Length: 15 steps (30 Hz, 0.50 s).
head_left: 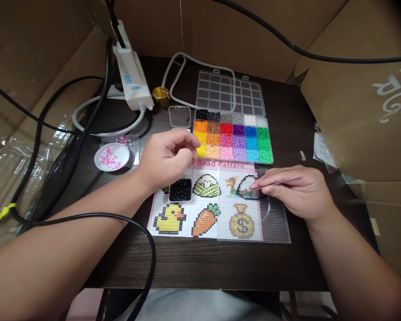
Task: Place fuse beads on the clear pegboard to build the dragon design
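Observation:
My right hand (297,189) grips slim pinkish tweezers (280,183), whose tips reach down to a curved outline of black beads (245,182) on a clear pegboard (276,223). That board lies over the right part of a printed bead pattern sheet (203,227), with a dragon and a money bag showing through. My left hand (173,156) hovers at the yellow corner of the bead box (234,133), fingers curled and thumb near the index finger; whether a bead is between them is hidden. Just below it sits a small open case of black beads (180,190).
A white dish of pink beads (112,156) rests on another pegboard (134,151) at left. Behind stand a gold cup (161,94) and a white power strip (133,76). Black cable (120,216) crosses over my left forearm. Cardboard walls (347,120) surround the dark table (200,267).

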{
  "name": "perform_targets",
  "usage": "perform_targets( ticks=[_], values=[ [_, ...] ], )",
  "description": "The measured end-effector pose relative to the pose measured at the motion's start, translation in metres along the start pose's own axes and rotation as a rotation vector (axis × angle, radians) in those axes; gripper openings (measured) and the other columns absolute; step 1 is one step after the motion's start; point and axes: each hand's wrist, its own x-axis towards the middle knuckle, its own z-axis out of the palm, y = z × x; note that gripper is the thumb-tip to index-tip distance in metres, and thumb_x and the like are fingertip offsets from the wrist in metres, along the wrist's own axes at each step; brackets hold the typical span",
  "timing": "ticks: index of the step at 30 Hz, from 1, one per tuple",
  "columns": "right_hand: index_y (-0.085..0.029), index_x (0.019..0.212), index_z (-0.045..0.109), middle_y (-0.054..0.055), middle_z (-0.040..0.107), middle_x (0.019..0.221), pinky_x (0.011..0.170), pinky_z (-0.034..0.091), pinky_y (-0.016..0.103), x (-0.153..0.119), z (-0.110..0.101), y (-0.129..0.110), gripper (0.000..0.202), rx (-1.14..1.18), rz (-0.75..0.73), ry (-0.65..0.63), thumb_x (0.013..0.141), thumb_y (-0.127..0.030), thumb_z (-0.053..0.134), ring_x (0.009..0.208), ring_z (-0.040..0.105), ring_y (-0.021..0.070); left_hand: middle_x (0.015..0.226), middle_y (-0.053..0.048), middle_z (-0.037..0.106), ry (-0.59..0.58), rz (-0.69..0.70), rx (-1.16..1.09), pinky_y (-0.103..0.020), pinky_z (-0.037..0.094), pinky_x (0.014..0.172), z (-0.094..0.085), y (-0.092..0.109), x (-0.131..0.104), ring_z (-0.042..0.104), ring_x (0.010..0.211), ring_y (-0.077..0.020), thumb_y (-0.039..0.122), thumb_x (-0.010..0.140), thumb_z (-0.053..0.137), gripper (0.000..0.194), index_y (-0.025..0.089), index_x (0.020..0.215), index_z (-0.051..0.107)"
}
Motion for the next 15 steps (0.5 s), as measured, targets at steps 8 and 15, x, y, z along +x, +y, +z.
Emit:
perform_targets(
  ticks=[8,15],
  values=[
    [-0.03,0.096,0.083,0.002,0.082,0.086,0.062,0.064,0.025,-0.0011,-0.0014,0.0023,0.022,-0.018,-0.019,-0.012,0.083,-0.013,0.078,0.071,0.077,0.0172,0.065,0.001,0.069,0.004,0.007,-0.006,-0.027,0.051,0.052,0.0001,-0.0014,-0.0001,0.064,0.059,-0.0146,0.014,0.065,0.052,0.021,0.019,0.077,0.069],
    [-0.031,0.097,0.083,0.001,0.082,0.085,0.062,0.063,0.024,-0.0005,-0.0001,0.0025,0.025,-0.02,-0.039,-0.015,0.083,-0.011,0.078,0.069,0.076,0.0157,0.065,0.001,0.069,0.008,0.013,-0.006,-0.027,0.052,0.052,0.0005,-0.0019,0.0005,0.063,0.057,-0.014,0.013,0.065,0.051,0.022,0.019,0.077,0.069]
  ],
)
